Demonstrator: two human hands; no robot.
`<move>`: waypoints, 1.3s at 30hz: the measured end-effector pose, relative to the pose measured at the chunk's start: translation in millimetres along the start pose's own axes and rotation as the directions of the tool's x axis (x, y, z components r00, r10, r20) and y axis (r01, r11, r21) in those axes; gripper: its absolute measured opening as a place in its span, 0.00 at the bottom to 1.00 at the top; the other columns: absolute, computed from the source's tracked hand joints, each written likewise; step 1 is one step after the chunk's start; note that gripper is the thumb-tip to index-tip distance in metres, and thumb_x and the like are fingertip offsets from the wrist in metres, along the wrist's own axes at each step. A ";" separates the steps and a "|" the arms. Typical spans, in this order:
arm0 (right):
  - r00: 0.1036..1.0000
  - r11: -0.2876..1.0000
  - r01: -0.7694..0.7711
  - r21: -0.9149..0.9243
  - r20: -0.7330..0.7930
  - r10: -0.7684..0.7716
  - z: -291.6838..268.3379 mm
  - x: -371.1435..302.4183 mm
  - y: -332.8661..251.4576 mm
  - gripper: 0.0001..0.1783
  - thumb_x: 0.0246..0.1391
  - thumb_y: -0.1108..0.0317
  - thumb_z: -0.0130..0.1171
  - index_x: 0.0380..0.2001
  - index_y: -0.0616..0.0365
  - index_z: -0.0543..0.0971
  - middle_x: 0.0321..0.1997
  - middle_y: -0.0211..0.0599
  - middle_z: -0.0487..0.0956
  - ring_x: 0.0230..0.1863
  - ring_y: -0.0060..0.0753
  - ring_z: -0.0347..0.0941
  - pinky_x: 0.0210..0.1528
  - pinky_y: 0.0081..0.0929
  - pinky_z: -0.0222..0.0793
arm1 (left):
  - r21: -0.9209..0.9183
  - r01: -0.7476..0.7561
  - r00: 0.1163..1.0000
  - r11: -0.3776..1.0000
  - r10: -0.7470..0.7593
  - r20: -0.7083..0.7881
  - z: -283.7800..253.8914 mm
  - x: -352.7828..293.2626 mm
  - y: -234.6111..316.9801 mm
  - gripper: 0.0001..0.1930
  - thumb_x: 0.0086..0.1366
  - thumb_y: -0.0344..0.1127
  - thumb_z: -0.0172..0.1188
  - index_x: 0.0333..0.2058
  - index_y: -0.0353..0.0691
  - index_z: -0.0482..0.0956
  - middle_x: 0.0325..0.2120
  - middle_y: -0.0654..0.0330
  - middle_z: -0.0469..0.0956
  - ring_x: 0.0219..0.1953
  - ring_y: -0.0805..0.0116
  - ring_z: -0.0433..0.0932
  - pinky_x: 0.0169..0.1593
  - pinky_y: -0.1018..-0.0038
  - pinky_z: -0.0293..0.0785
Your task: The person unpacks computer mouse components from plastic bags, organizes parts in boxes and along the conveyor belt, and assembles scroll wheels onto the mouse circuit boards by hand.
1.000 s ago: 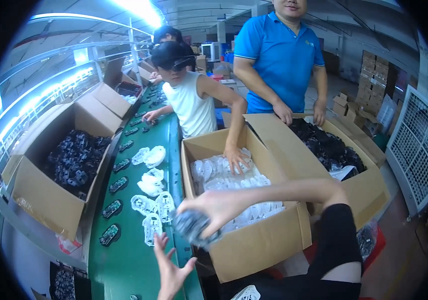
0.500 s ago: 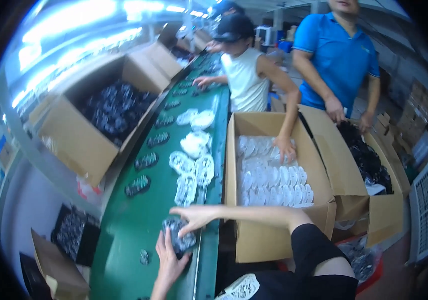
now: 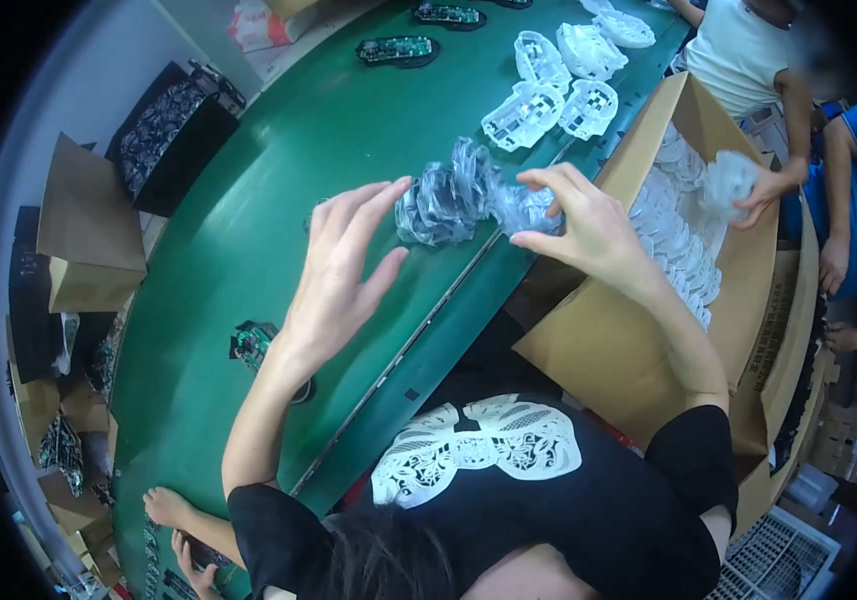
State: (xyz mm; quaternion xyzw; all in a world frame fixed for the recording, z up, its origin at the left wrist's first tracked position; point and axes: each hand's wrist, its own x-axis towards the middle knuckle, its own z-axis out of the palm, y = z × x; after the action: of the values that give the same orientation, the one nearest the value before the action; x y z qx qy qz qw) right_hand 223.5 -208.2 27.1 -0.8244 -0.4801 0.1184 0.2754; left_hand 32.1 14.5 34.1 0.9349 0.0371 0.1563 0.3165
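Head view: nearest is the person's black shirt [image 3: 638, 510] with a white bow print [image 3: 475, 449]. Beyond it the bare hands are apart: the left hand [image 3: 340, 270] is spread open, fingertips just beside a bundle of grey, plastic-wrapped pieces [image 3: 438, 208]; the right hand [image 3: 588, 228] curves about its right end, whether gripping cannot be told. The bundle is between them, over the green table [image 3: 208, 260]. Farther off, white shells [image 3: 522, 116] lie near an open carton [image 3: 598, 345], where a co-worker's hand [image 3: 772, 192] holds a blurred whitish piece [image 3: 728, 182].
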 end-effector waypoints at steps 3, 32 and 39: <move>0.999 0.958 -0.023 -0.284 -0.054 0.007 6.4 1.2 0.9 0.34 0.46 0.58 0.71 0.55 0.53 0.71 0.48 0.38 0.74 0.43 0.42 0.76 0.42 0.38 0.74 | 0.035 -0.069 0.998 0.997 0.069 0.000 19.4 11.6 4.6 0.34 0.56 0.27 0.66 0.62 0.45 0.67 0.59 0.54 0.68 0.61 0.51 0.65 0.64 0.59 0.62; 0.982 0.673 -0.159 0.722 0.185 0.033 7.2 27.6 -15.3 0.20 0.56 0.68 0.65 0.50 0.63 0.75 0.38 0.30 0.80 0.37 0.14 0.75 0.23 0.15 0.71 | -0.474 0.308 0.944 0.825 -0.203 0.260 23.4 37.4 -0.3 0.31 0.59 0.36 0.68 0.61 0.39 0.69 0.53 0.53 0.74 0.51 0.64 0.77 0.56 0.67 0.73; 0.974 0.739 -0.114 0.664 -0.073 0.216 29.7 26.8 -0.1 0.08 0.58 0.68 0.64 0.36 0.61 0.84 0.39 0.30 0.83 0.33 0.16 0.76 0.23 0.15 0.72 | -0.350 0.127 0.978 0.928 -0.176 -0.111 34.3 30.0 -12.8 0.08 0.62 0.27 0.63 0.39 0.42 0.87 0.32 0.59 0.84 0.35 0.72 0.83 0.38 0.75 0.78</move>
State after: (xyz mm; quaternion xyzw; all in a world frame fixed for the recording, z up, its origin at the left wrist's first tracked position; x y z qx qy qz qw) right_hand 223.5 -175.1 4.6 -0.7211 -0.3117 0.2426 0.5693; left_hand 71.7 9.9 8.6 0.8469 0.1040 0.2009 0.4812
